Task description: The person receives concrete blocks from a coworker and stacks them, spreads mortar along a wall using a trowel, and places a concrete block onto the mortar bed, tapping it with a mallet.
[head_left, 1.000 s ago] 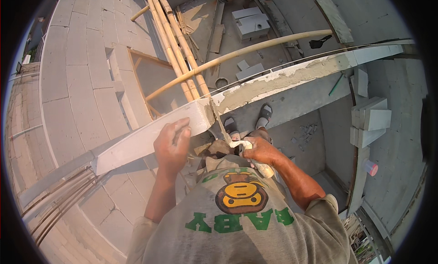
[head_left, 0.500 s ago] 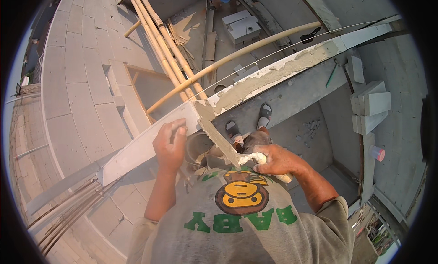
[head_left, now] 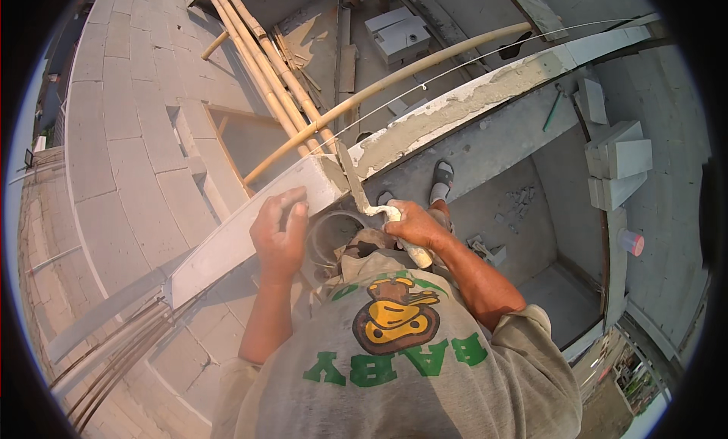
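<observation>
I look down from the top of a block wall. My left hand rests on the near side of a pale grey block that sits on the wall top, fingers curled over its edge. My right hand is closed on the white handle of a trowel; its mortar-smeared blade stands at the block's right end. Right of the blade, the wall top carries a rough layer of grey mortar. A bucket shows below between my hands.
Bamboo poles and a long pale pipe cross the space beyond the wall. A thin string line runs along the wall. Stacked blocks stand at the right. My sandalled feet stand on a floor far below.
The view has shifted slightly. My right hand has brought the trowel up, so the blade now stands against the block's right end. My left hand stays on the block.
</observation>
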### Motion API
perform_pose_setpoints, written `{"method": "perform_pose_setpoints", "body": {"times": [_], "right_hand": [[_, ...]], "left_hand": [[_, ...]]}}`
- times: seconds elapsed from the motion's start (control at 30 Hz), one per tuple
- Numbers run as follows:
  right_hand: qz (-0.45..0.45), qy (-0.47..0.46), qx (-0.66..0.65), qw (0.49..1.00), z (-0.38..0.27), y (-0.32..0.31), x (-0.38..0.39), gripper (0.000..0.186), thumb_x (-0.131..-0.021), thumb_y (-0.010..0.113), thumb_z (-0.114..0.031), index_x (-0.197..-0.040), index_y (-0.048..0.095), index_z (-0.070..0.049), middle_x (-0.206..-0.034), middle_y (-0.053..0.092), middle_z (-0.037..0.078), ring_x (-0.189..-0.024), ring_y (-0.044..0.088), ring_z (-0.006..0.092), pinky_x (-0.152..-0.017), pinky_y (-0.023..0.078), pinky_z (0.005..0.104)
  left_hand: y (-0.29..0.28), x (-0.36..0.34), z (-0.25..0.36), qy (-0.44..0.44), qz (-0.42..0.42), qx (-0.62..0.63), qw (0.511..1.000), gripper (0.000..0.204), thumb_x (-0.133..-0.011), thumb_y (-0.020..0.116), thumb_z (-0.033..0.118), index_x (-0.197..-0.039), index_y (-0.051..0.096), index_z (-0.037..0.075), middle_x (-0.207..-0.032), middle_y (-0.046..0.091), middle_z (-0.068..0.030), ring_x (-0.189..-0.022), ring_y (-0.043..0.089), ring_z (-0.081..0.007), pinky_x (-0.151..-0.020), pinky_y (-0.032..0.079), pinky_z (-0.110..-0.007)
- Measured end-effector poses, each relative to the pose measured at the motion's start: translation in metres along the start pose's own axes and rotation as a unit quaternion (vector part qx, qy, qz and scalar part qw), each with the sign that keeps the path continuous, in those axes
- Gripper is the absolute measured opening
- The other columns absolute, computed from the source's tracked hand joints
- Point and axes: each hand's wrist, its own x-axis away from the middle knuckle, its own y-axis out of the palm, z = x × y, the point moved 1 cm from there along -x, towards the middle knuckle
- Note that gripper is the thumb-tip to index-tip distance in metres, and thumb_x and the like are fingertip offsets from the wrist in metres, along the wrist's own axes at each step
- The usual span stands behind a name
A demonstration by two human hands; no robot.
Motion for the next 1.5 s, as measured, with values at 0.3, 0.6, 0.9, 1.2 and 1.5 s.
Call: {"method": "perform_pose_setpoints", "body": {"times": [0.3,0.6,0.9,1.2,1.5], "right_hand": [[-0.01,0.02,0.288,0.957,-0.002,-0.033,0.092,0.029,-0.076,0.068,-0.02,-0.095,0.057,-0.003,-0.083,0.064,0.024,-0.082,0.063,0.0415,-0.073,0.049,0.0462],[0.212,-0.076,0.274,0.935,-0.008,0.014,-0.009,0.036,-0.081,0.064,-0.021,-0.1,0.043,0.002,-0.085,0.062,0.028,-0.082,0.062,0.0457,-0.075,0.048,0.0523],[0.127,0.035,0.395,0.909,0.024,0.005,0.035,0.039,-0.077,0.065,-0.02,-0.102,0.044,0.002,-0.089,0.064,0.028,-0.082,0.065,0.0426,-0.075,0.052,0.0492],[0.06,0.107,0.096,0.988,-0.036,-0.046,0.086,0.04,-0.077,0.065,-0.026,-0.104,0.054,0.001,-0.093,0.065,0.026,-0.092,0.065,0.0397,-0.079,0.048,0.048],[0.108,0.059,0.184,0.975,-0.023,-0.027,0.033,0.036,-0.074,0.068,-0.022,-0.103,0.06,-0.003,-0.093,0.066,0.021,-0.09,0.063,0.0356,-0.081,0.047,0.0419]], "left_hand": [[-0.003,0.002,-0.002,-0.003,0.003,-0.009,1.0,0.019,-0.09,0.059,0.009,-0.105,0.066,0.0,-0.09,0.065,-0.0084,-0.078,0.06,-0.0128,-0.071,0.047,-0.025],[0.0,0.002,-0.001,0.014,0.007,-0.016,1.0,0.019,-0.09,0.059,0.01,-0.104,0.066,0.0,-0.089,0.065,-0.0082,-0.079,0.06,-0.0132,-0.072,0.048,-0.027],[0.001,0.001,0.003,-0.025,0.041,0.011,0.999,0.017,-0.083,0.061,0.008,-0.099,0.068,0.004,-0.087,0.066,-0.0118,-0.079,0.064,-0.0245,-0.073,0.049,-0.032],[-0.005,0.001,0.008,0.003,0.01,-0.017,1.0,0.019,-0.088,0.059,0.01,-0.103,0.067,0.0,-0.086,0.065,-0.0103,-0.077,0.062,-0.0165,-0.072,0.048,-0.028],[-0.004,0.0,0.006,-0.013,0.013,-0.002,1.0,0.017,-0.084,0.062,0.01,-0.099,0.068,0.006,-0.088,0.067,-0.0119,-0.081,0.065,-0.0263,-0.074,0.05,-0.033]]}}
